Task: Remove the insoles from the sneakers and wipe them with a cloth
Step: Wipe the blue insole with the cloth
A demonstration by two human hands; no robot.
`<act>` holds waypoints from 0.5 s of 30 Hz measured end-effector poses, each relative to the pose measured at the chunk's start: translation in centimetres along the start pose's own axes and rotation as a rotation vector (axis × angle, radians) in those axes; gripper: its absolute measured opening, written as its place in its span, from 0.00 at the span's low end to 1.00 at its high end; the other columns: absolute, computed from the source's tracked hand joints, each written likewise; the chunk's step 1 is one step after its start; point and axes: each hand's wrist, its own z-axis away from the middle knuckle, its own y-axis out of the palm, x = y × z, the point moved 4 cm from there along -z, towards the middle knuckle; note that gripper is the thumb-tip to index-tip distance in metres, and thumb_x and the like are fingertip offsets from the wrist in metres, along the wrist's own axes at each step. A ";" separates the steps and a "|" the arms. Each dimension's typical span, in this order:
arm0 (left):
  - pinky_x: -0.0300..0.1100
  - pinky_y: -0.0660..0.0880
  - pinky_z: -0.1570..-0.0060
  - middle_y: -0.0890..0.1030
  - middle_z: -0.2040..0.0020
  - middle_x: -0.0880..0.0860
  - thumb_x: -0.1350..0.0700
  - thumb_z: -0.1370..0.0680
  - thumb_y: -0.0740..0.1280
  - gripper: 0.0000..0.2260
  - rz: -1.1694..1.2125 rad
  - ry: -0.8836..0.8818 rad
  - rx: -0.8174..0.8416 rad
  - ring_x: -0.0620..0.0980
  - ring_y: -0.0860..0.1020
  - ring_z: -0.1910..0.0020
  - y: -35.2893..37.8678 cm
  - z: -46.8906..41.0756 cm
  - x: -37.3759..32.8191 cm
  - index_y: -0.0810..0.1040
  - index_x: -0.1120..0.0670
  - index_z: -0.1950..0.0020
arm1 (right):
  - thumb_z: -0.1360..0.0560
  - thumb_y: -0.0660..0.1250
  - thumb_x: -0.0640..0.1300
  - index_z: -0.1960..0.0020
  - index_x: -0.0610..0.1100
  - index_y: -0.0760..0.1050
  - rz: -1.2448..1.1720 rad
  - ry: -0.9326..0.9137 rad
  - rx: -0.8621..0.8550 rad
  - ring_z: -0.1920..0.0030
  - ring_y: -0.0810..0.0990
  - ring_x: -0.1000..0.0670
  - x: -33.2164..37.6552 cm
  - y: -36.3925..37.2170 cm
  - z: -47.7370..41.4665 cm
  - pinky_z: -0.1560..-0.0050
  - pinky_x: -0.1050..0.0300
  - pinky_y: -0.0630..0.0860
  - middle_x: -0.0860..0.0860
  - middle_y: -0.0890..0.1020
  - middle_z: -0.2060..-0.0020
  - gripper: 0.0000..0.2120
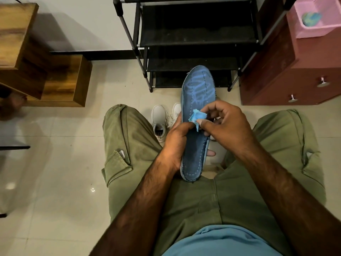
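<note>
Both hands, left (pixel 178 145) and right (pixel 226 122), meet, fingers curled.

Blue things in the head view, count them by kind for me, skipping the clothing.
Insole: 1
Cloth: 1
Total: 2, with the insole held by the left hand and the cloth pinched by the right hand.

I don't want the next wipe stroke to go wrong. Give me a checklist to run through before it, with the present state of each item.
1. Insole out of the sneaker: ok.
2. Left hand gripping the insole along its side: ok, heel end rests near the lap.
3. Cloth pinched in the right hand: ok.
4. Cloth touching the insole surface: ok, at mid-length.
5. Toe half free to wipe: ok, nothing covers it.
6. Second insole removed from the white sneakers on the floor: cannot tell.
</note>
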 end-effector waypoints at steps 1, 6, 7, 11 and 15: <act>0.61 0.83 0.61 0.82 0.37 0.62 0.58 0.17 0.59 0.18 0.029 -0.030 0.018 0.63 0.85 0.49 0.0 0.0 0.2 0.73 0.51 0.26 | 0.28 0.77 0.46 0.51 0.54 0.80 -0.013 0.004 0.003 0.64 0.85 0.51 0.0 0.0 0.0 0.63 0.53 0.82 0.52 0.84 0.57 0.10; 0.59 0.83 0.60 0.80 0.34 0.63 0.49 0.16 0.64 0.20 0.011 0.030 0.103 0.64 0.83 0.44 0.2 0.0 0.1 0.72 0.54 0.26 | 0.29 0.78 0.42 0.51 0.54 0.77 -0.014 -0.004 -0.022 0.62 0.83 0.55 -0.2 0.0 0.0 0.65 0.57 0.80 0.52 0.84 0.55 0.13; 0.60 0.83 0.60 0.80 0.34 0.63 0.54 0.17 0.66 0.19 0.002 0.067 0.093 0.65 0.83 0.43 0.2 0.0 0.1 0.72 0.52 0.26 | 0.28 0.77 0.41 0.51 0.53 0.77 -0.027 0.001 -0.021 0.63 0.82 0.56 -0.2 0.0 0.0 0.66 0.60 0.79 0.51 0.83 0.54 0.13; 0.62 0.83 0.59 0.81 0.36 0.63 0.60 0.18 0.67 0.20 0.011 0.072 0.013 0.66 0.83 0.46 -0.3 -0.3 0.1 0.72 0.51 0.26 | 0.22 0.71 0.40 0.49 0.51 0.70 -0.267 0.138 0.015 0.65 0.83 0.56 -0.3 -0.2 0.1 0.65 0.59 0.78 0.47 0.85 0.54 0.10; 0.61 0.83 0.60 0.82 0.37 0.64 0.58 0.19 0.69 0.20 -0.007 0.084 -0.022 0.66 0.83 0.47 -0.1 -0.2 -0.1 0.72 0.54 0.27 | 0.21 0.68 0.35 0.53 0.46 0.76 -0.305 0.067 0.034 0.58 0.86 0.48 0.0 -0.4 -0.1 0.60 0.56 0.82 0.43 0.83 0.52 0.07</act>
